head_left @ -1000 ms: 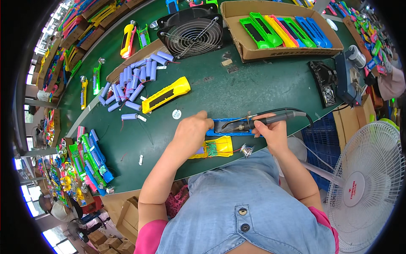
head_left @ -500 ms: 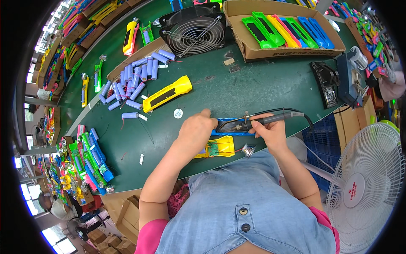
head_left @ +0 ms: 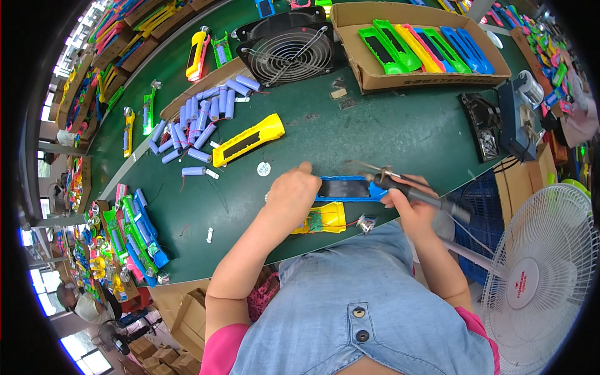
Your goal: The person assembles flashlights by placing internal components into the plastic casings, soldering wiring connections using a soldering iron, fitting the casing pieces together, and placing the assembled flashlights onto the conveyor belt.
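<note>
Desk (head_left: 381,128): first casing (head_left: 347,189) near centre; second casing (head_left: 335,219), circuit board (head_left: 315,219) in it, on its near side. Cell pile (head_left: 201,115) far left of both. Caged fan (head_left: 286,53) far; cardboard box (head_left: 431,80) to its right, holding casing row (head_left: 417,48). Pedestal fan (head_left: 522,282) right of desk.

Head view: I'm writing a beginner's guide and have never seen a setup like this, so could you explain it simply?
There is no robot here, just a person's two bare hands. The camera is worn on their head and looks down; its wide lens bends straight edges. The left hand is at the left end of a blue casing. The right hand holds what looks like a soldering iron, blurred here. On the green table, nearest the person, lies a yellow shell with a circuit board. Farther off are a yellow casing, a pile of purple cylinders, a black fan and a cardboard box of colourful casings.
</note>
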Demonstrator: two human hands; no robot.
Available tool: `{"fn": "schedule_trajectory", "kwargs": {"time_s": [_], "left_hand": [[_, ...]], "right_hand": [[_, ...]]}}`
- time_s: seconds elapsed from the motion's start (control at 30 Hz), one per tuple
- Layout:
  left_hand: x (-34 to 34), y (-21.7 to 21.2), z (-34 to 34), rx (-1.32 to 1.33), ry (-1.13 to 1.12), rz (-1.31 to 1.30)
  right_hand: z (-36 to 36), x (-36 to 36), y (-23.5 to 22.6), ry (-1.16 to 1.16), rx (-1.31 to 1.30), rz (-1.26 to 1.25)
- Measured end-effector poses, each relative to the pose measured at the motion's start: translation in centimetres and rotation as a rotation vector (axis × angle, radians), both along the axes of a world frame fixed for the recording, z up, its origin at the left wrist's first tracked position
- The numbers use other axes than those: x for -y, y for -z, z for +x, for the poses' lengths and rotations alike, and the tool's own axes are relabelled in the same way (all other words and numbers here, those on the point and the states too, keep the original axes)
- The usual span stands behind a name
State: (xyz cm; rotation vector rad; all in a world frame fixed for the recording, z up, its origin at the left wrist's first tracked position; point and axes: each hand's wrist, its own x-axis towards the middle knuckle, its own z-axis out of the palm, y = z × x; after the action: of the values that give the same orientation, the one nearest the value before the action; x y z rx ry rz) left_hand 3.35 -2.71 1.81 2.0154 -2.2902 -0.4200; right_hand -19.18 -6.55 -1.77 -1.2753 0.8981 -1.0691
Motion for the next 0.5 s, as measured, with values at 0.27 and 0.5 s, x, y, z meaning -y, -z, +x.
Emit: {"fn": "schedule_trajectory", "kwargs": {"time_s": [0.27, 0.5], "left_hand": [[0.0, -0.2, -0.3, 0.001, 0.0, -0.042], [0.0, -0.3, -0.4, -0.009, -0.015, -0.047]], "right_hand": [[-1.8, 0.6, 0.0, -0.104, -0.535, -0.624], [-2.7, 0.8, 0.8, -0.149, -0.532, -0.57]]}}
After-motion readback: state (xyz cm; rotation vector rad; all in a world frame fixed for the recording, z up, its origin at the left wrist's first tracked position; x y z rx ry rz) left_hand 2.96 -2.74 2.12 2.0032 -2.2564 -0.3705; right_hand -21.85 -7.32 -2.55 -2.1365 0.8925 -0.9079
